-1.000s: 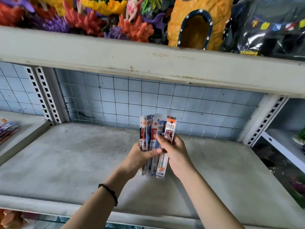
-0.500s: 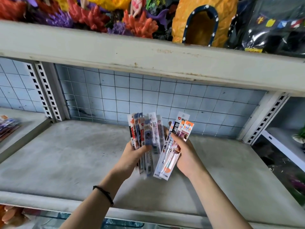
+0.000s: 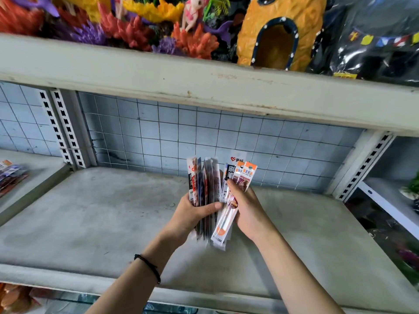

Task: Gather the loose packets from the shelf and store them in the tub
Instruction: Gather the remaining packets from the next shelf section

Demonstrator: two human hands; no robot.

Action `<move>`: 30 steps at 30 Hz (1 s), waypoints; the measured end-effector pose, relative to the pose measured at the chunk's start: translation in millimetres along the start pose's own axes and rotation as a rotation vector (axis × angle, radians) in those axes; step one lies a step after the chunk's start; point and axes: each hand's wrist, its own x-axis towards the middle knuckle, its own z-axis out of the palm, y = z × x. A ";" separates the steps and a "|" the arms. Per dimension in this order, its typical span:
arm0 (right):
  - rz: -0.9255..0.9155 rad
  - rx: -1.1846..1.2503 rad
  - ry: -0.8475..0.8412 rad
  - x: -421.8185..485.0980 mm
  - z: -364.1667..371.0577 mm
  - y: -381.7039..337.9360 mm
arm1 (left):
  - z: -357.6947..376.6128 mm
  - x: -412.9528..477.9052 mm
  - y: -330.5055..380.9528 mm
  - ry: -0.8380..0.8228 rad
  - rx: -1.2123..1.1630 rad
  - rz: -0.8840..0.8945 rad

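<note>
Above the grey shelf board (image 3: 95,218), both my hands hold upright bundles of long narrow packets. My left hand (image 3: 192,214) grips a stack of dark red, blue and white packets (image 3: 205,177), thumb across their front. My right hand (image 3: 247,209) grips a smaller bundle of white and orange packets (image 3: 238,177), which leans against the left stack. No tub is in view.
Several more packets (image 3: 11,175) lie on the neighbouring shelf at far left. The upper shelf (image 3: 204,85) overhangs close above, loaded with coral ornaments (image 3: 127,28) and an orange pineapple house (image 3: 278,35). Slotted uprights (image 3: 65,130) flank the bay; a blue grid panel (image 3: 181,137) backs it.
The packets, held together in one bunch a second ago, have split into two bundles, one per hand. Since half a second ago the two bundles have come closer together.
</note>
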 end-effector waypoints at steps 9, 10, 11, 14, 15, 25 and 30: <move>-0.085 -0.355 -0.109 -1.0 16.9 -13.1 | 4.3 5.5 15.3 -0.121 0.089 0.060; -0.106 -0.373 -0.120 -0.5 16.3 -12.1 | 3.9 5.1 14.2 -0.137 0.106 0.063; -0.128 -0.380 -0.135 -0.5 14.8 -10.7 | 3.6 4.7 12.5 -0.148 0.124 0.064; -0.150 -0.348 -0.182 -2.2 12.5 -9.9 | 2.7 4.2 5.9 -0.171 0.158 0.053; -0.156 -0.312 -0.172 -1.2 11.8 -11.6 | 3.1 3.9 5.5 -0.179 0.164 0.046; -0.261 -0.105 -0.074 2.9 23.2 -23.8 | 8.2 -3.0 -1.1 -0.349 0.078 -0.097; -0.262 -0.073 -0.045 6.6 30.8 -24.1 | 9.3 0.1 3.3 -0.319 0.124 -0.085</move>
